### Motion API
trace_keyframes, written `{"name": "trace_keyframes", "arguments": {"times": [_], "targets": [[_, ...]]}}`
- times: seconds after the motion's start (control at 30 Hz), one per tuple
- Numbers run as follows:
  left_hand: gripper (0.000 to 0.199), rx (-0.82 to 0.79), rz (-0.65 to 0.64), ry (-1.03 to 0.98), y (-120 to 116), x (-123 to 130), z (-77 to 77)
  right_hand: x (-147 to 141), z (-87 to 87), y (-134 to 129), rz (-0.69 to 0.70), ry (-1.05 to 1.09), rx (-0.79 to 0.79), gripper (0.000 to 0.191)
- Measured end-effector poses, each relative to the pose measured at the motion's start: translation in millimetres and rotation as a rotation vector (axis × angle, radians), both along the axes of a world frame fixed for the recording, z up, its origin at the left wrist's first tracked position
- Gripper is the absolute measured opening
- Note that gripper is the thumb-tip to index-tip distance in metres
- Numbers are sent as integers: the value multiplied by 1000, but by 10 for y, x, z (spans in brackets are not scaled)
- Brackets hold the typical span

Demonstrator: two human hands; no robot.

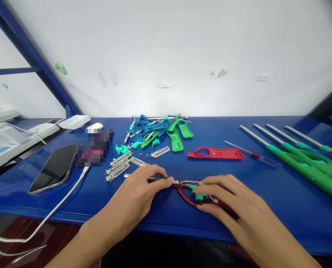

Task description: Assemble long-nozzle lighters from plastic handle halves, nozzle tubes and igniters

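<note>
A red long-reach lighter half-shell [186,198] lies near the table's front edge, between my two hands. My left hand [146,186] pinches the metal tube end [176,182] at the shell's left, its thumb and fingers closed over it. At the shell's right part, the fingers of my right hand [224,193] grip around a green trigger piece [199,194]. A thin white wire [192,182] loops between the hands. The handle is mostly hidden under my right hand. Farther back lies another red half-shell [224,153], apart from both hands.
Clear fuel tanks [118,167] lie left of my left hand, with green triggers [122,149] behind. Blue and green shells [160,130] are heaped at the back. A screwdriver [259,157] and several lighters [299,160] lie right; a phone [54,167] and white cable [62,204] left.
</note>
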State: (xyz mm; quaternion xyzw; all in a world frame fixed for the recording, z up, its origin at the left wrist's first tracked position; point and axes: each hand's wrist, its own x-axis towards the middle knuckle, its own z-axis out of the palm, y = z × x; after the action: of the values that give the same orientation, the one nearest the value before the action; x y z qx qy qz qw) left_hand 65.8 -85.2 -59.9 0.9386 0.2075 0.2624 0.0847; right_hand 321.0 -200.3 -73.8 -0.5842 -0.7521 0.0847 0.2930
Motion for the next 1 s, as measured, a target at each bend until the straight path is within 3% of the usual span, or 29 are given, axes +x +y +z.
{"name": "trace_keyframes", "arguments": {"times": [0.3,0.5,0.63,0.83,1.0], "targets": [[47,16,19,12,-8,-27,62,-14,-17,-11,-2,-32,61,39],[50,76,-42,37,11,-47,93,-9,110,29,57,-108,187,28],[51,80,-51,66,22,-58,75,-10,192,61,81,-116,173,24],[54,76,-40,75,8,-39,102,-24,40,30,14,-48,91,28],[39,-11,-9,50,-94,2,156,-28,4,38,1,-78,167,21]]}}
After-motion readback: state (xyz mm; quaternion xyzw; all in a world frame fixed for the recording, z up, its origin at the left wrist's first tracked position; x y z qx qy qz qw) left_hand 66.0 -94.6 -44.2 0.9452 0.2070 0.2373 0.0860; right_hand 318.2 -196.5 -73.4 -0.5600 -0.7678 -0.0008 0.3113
